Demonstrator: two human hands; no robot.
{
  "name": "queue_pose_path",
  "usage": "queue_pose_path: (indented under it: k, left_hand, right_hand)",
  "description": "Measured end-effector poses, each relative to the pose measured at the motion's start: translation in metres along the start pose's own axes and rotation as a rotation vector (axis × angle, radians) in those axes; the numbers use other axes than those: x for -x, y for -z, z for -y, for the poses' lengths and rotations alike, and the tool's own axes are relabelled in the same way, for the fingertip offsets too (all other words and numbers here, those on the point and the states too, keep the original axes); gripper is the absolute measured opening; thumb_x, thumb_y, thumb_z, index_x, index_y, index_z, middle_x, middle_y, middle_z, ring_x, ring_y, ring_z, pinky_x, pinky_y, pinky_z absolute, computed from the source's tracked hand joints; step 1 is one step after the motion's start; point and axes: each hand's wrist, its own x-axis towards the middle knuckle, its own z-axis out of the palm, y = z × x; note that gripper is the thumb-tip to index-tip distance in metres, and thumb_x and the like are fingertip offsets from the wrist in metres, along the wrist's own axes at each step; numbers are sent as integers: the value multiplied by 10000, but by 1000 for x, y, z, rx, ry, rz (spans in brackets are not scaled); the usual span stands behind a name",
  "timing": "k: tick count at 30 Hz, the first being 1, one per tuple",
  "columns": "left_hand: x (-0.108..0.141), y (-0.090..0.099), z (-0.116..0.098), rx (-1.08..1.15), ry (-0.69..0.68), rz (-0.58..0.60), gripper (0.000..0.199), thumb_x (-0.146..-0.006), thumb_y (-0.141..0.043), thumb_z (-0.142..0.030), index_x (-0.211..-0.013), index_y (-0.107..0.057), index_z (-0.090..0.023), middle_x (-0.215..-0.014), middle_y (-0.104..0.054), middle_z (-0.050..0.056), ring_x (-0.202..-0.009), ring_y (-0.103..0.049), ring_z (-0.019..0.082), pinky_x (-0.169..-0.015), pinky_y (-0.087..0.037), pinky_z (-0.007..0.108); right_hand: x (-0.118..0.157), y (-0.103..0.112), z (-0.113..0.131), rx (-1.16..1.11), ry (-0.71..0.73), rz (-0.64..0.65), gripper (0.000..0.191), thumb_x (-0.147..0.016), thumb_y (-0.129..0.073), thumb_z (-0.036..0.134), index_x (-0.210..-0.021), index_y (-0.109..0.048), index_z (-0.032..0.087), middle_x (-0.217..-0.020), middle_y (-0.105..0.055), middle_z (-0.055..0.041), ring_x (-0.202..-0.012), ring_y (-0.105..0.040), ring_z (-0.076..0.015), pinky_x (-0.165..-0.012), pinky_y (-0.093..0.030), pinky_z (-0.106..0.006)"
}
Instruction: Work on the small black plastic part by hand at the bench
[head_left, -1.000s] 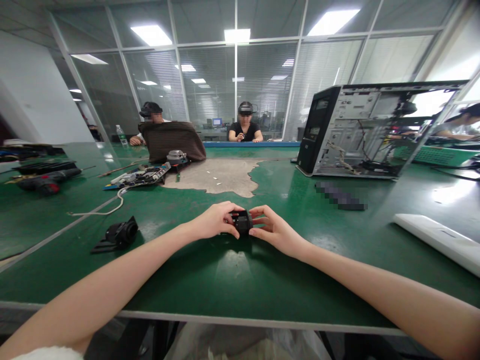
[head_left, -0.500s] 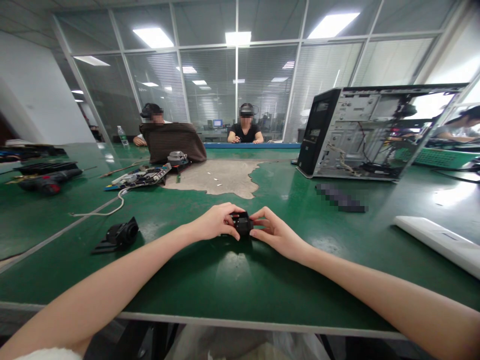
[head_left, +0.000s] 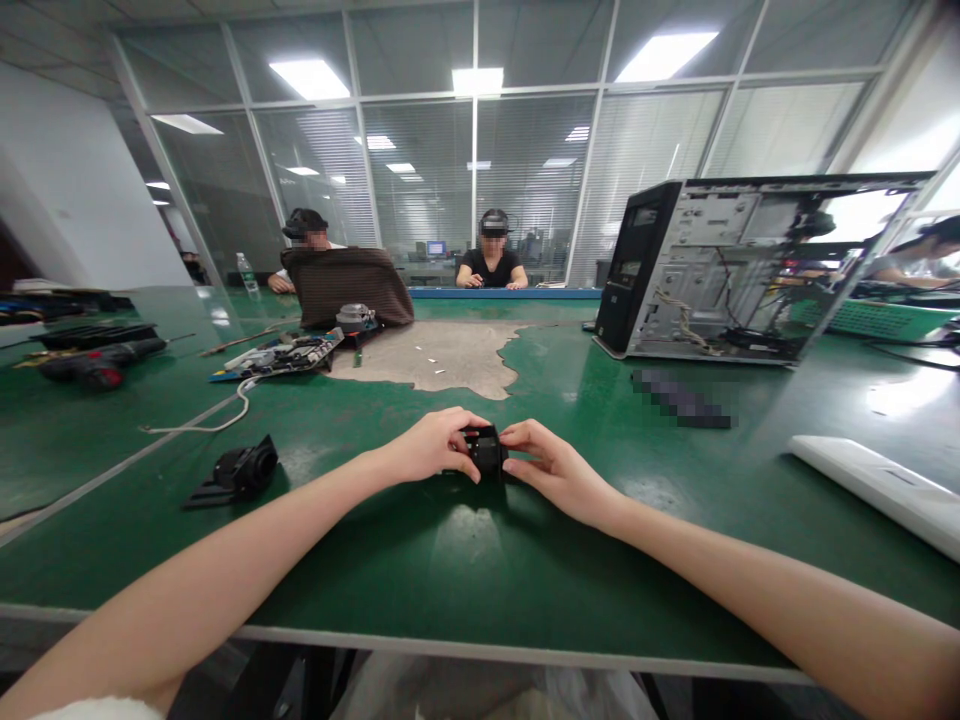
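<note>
My left fingers (head_left: 469, 468) pinch the black part (head_left: 487, 452) — likely light, rigid — best gripped by its sides; my right fingers (head_left: 516, 466) curl at its rim.

"What stands past the green table (head_left: 450, 570)?"
"A framed glass partition (head_left: 420, 215) with slatted blinds (head_left: 637, 150), beyond the table's far edge."
"And the pale wall (head_left: 67, 180)?"
"Beyond the table's left end."
"Lights?"
"Bright ceiling panels (head_left: 310, 79), above and beyond the table. Its glossy top has a ragged greyish patch (head_left: 472, 350) towards the far side."
</note>
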Motion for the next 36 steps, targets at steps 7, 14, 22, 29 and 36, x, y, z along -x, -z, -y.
queue_pose_path:
  k: [7, 14, 22, 29, 36]
  left_hand:
    - [0, 1, -1, -11, 1, 11, 632, -521, -792, -276, -1082, -522, -169, -897, -605, 31, -701, -627, 160, -637, -494, 270]
    - [0, 0, -1, -11, 7, 1, 624, -524, -788, -288, -1076, -526, -161, -856, -605, 21, -710, -622, 163, -639, -491, 267]
    - [0, 0, 1, 14, 3, -1, 619, -523, -789, -270, -1077, -530, -177, -894, -608, 25, -713, -622, 158, -649, -493, 266]
    - [0, 0, 3, 11, -3, 1, 626, -524, -790, -273, -1082, -526, -167, -883, -610, 29, -716, -626, 161, -649, -494, 269]
    - [0, 0, 3, -11, -17, 1, 607, -542, -783, -294, -1078, -527, -168, -914, -603, 37, -709, -623, 155, -637, -496, 263]
  right_hand:
    - [-5, 0, 7, -83, -118, 8, 247, -757, -608, 273, -949, -470, 201, -1066, -547, -62, -1045, -557, -213, -849, -494, -381]
    - [1, -1, 1, -64, -49, 34, 293, -734, -642, 247, -967, -467, 215, -1017, -542, -40, -972, -584, -187, -815, -523, -357]
    - [-3, -1, 5, -33, -78, -5, 187, -793, -570, 271, -943, -479, 208, -1005, -581, -48, -958, -609, -200, -819, -515, -379]
    - [-1, 1, 1, -7, -28, 38, 224, -781, -583, 238, -985, -493, 210, -1030, -546, -51, -996, -577, -200, -837, -514, -370]
    - [0, 1, -3, 22, -9, 28, 143, -820, -536, 245, -952, -506, 201, -980, -552, -40, -917, -588, -171, -820, -512, -345]
